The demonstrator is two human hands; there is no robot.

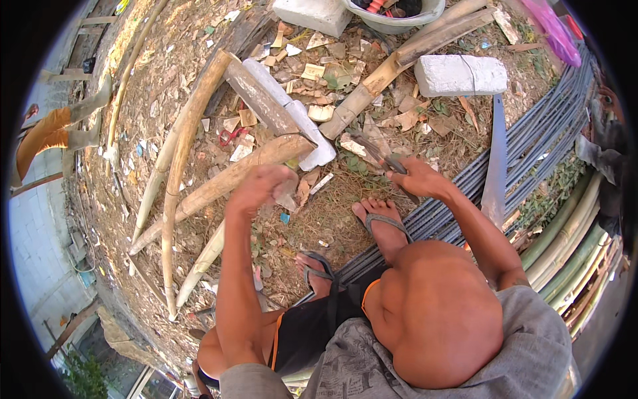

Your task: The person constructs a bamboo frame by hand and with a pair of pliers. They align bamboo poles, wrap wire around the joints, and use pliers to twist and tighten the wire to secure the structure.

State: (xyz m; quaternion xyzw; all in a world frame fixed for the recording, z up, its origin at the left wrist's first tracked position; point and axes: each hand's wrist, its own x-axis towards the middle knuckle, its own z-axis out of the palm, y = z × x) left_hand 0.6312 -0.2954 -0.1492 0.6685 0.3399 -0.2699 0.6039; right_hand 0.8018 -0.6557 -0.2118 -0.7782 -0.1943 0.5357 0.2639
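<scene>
My left hand [262,186] is raised beside the near end of a short wooden pole [229,179]. Its fingers are smeared by motion, and a pale blur at the fingertips cannot be made out. My right hand [419,178] is closed around a dark, narrow hand tool [393,164], whose exact kind I cannot tell. The tool points away to the upper left, over the dry, littered ground. Between and beyond my hands, white concrete blocks [318,147] lie against the pole's end and a weathered plank [262,96].
A hand saw [496,156] leans by a white block [460,75]. Long steel rods [531,126] run along the right, beside bamboo poles [565,233]. A grey bucket [397,21] stands at the far side. At left, another person's legs [50,136] show. My sandalled feet [389,229] are below.
</scene>
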